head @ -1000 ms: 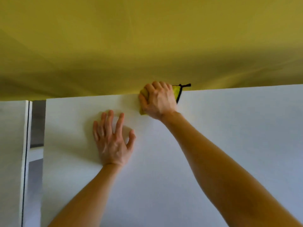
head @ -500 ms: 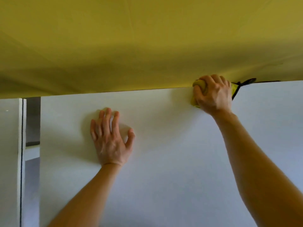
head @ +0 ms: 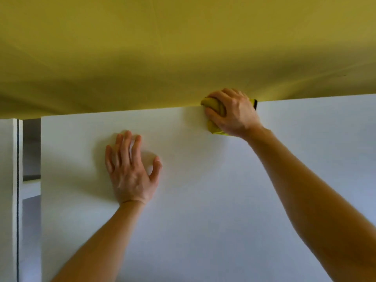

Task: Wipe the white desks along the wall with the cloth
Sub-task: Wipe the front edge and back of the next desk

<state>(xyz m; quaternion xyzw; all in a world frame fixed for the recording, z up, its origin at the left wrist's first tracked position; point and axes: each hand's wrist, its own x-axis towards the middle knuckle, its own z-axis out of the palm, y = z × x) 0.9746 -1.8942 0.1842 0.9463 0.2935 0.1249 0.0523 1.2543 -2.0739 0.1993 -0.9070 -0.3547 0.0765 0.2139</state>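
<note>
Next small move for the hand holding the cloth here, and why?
Probably slide the right hand leftward along the back edge of the white desk, keeping the cloth pressed down. It grips the bunched yellow cloth right where the desk meets the yellow wall, and a strip of that edge runs on to the desk's left end. The left hand rests flat, nearer than that strip.

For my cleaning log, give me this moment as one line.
step: wipe, far edge of desk | right hand: grips cloth beside wall | left hand: flat on desk
</note>
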